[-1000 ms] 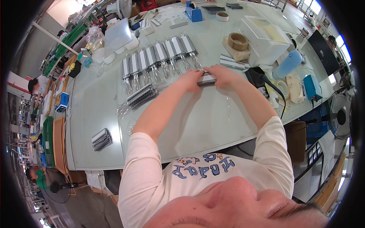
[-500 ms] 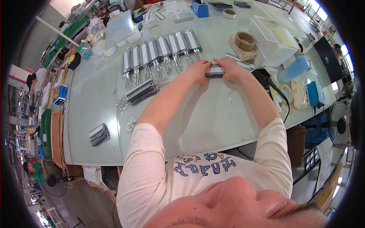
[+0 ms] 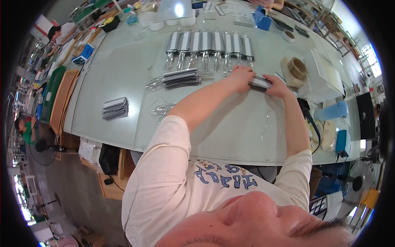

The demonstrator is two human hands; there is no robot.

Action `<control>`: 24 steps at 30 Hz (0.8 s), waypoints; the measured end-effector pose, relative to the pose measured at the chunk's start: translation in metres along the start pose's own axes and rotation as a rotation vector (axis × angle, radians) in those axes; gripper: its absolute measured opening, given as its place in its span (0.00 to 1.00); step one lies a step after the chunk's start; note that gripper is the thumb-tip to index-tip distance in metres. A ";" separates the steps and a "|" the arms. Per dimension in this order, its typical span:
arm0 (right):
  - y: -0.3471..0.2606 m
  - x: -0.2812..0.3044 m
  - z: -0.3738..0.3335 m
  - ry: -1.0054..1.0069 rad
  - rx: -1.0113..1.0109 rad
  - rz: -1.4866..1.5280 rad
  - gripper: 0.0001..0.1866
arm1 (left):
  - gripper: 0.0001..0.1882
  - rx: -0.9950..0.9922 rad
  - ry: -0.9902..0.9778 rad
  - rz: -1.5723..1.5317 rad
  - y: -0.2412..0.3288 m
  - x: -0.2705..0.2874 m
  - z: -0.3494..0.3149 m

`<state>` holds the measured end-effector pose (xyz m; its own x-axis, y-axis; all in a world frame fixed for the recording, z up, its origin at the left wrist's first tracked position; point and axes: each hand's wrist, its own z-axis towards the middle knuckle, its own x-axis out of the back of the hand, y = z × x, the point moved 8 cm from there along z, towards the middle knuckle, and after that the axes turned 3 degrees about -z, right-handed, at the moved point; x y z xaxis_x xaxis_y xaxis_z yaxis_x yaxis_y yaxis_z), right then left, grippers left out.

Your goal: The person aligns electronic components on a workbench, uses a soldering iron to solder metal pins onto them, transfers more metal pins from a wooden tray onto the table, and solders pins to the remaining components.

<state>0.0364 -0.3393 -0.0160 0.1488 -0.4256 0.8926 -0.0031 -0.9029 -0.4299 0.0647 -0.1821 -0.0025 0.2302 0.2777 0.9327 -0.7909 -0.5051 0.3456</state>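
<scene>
My left hand [image 3: 242, 78] and my right hand [image 3: 276, 86] grip opposite ends of a short grey strip-like piece with a white band [image 3: 260, 83]. Fingers curl over both ends, leaving its middle visible; whether it is one piece or a stack I cannot tell. Just beyond my hands, a row of grey strip bundles [image 3: 205, 41] with white faces trails thin clear or wire-like ends toward me. Left of my left hand lies a pile of dark grey strips [image 3: 181, 78], with wispy strands at both ends. Farther left is a smaller stack of strips [image 3: 115, 108].
Loose thin strands [image 3: 162, 110] lie near my left forearm. To the right are a brown tape roll [image 3: 297, 68], a translucent plastic box [image 3: 323, 80], a light-blue bottle [image 3: 332, 110] and a teal box [image 3: 341, 143]. A blue tape dispenser [image 3: 262, 19] stands at the back.
The whole view has turned, so the table's things sit farther right or level in the picture. Both hands still grip the grey strip piece at about the same spot on the table.
</scene>
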 end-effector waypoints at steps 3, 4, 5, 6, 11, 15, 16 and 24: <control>-0.001 -0.003 -0.001 -0.029 0.027 0.019 0.41 | 0.33 -0.014 0.074 -0.015 -0.001 0.010 -0.016; 0.001 -0.003 -0.003 -0.036 0.014 0.031 0.40 | 0.33 -0.003 0.110 -0.025 0.001 0.014 -0.022; 0.003 -0.002 -0.005 -0.044 0.004 0.044 0.40 | 0.32 0.010 0.146 -0.036 0.002 0.017 -0.030; 0.002 -0.002 -0.004 -0.043 0.004 0.045 0.40 | 0.32 0.009 0.146 -0.034 0.000 0.019 -0.043; 0.010 -0.002 -0.004 -0.062 -0.010 0.066 0.38 | 0.27 -0.146 0.091 -0.126 0.022 0.025 -0.117; 0.010 -0.006 0.000 -0.099 -0.041 0.088 0.37 | 0.27 -0.187 0.000 -0.199 0.029 0.029 -0.179; 0.007 -0.006 0.000 -0.112 -0.063 0.105 0.37 | 0.27 -0.178 0.014 -0.207 0.028 0.033 -0.192; 0.011 -0.009 0.002 -0.013 -0.022 0.058 0.38 | 0.26 -0.067 0.121 -0.250 0.021 0.066 -0.268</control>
<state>0.0368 -0.3459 -0.0289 0.1601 -0.4768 0.8643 -0.0342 -0.8777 -0.4779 -0.0883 0.0449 0.0388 0.3567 0.4849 0.7985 -0.7547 -0.3543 0.5522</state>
